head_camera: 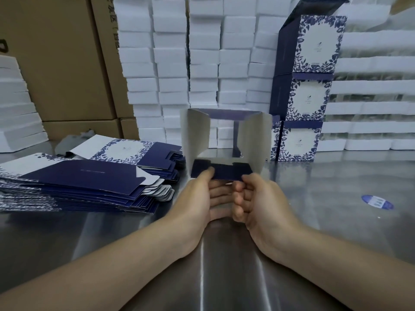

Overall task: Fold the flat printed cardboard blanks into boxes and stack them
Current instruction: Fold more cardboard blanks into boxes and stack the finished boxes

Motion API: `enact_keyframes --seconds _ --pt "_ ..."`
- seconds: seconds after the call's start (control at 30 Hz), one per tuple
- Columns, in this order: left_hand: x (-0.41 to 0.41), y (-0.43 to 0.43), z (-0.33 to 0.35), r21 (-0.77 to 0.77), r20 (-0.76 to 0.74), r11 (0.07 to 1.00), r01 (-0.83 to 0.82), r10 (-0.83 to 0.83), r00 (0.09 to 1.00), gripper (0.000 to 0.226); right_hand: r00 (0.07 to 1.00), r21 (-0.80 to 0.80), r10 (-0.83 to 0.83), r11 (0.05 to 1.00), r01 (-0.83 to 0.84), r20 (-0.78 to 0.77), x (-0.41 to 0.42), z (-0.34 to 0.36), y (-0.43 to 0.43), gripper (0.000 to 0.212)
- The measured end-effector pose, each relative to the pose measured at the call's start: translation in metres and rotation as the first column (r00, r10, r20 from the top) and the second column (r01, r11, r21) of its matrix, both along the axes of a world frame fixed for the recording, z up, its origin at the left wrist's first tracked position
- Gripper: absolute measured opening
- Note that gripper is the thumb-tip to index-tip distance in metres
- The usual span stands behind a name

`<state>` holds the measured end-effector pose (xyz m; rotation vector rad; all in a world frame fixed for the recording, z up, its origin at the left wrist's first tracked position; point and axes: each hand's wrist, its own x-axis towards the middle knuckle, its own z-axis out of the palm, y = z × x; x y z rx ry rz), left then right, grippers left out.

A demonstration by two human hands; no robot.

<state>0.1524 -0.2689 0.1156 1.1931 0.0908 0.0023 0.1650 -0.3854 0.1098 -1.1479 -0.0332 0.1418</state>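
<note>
A half-formed box [224, 140] with grey inner walls and dark blue outer faces stands open toward me above the steel table. My left hand [202, 196] and my right hand [253, 198] both pinch its dark blue bottom flap [222, 170] at the near edge, thumbs on top. A pile of flat blue-and-white printed blanks [85, 176] lies at the left. Three finished boxes [307, 86] with blue floral print stand stacked at the back right, the top one with its lid open.
White foam blocks [202, 63] are stacked as a wall along the back. Brown cartons [62, 63] stand at the back left. A blue round sticker [377, 202] lies on the steel table [336, 221] at the right.
</note>
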Motion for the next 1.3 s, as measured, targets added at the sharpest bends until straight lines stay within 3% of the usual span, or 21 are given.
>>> enact_keyframes --seconds 0.1,0.23,0.4,0.63,0.8,0.97,1.1,1.2,1.3 --pt "0.001 0.003 -0.001 -0.053 0.021 0.998 -0.019 0.020 1.000 0.056 0.999 -0.010 -0.031 0.999 0.031 0.009 0.001 -0.001 0.000 0.041" --pt "0.000 0.004 -0.003 0.022 0.056 1.000 -0.010 0.008 0.998 0.070 0.998 0.002 -0.026 1.000 0.026 0.051 0.002 -0.001 -0.002 0.045" --pt "-0.003 -0.001 0.000 0.068 0.072 0.997 -0.030 0.025 0.997 0.046 0.994 -0.032 0.080 0.996 -0.078 0.072 0.003 -0.001 -0.003 0.049" --pt "-0.011 -0.003 0.008 0.115 0.031 0.993 0.027 -0.030 0.999 0.043 0.992 -0.064 0.099 0.994 -0.094 0.079 0.003 -0.002 -0.004 0.052" --pt "-0.012 -0.001 0.009 0.167 0.024 0.985 0.035 -0.039 0.999 0.046 0.983 -0.098 0.151 0.985 -0.141 0.103 0.003 -0.003 -0.005 0.041" --pt "-0.008 0.000 0.008 0.020 -0.032 1.000 0.011 -0.010 0.999 0.047 0.988 -0.074 0.109 0.992 -0.101 0.114 0.006 -0.007 -0.006 0.042" --pt "-0.007 0.001 0.004 -0.004 -0.010 1.000 -0.012 0.012 1.000 0.045 0.993 -0.072 0.077 0.995 -0.070 0.091 0.004 -0.004 -0.005 0.043" --pt "-0.004 0.002 0.001 -0.015 0.022 0.999 -0.032 0.032 0.999 0.050 1.000 0.021 0.009 1.000 -0.010 0.013 0.006 -0.002 -0.005 0.047" --pt "-0.002 0.003 -0.001 -0.038 0.020 0.998 -0.050 0.051 0.999 0.051 1.000 0.010 -0.016 1.000 0.016 -0.005 0.008 -0.003 -0.005 0.039"
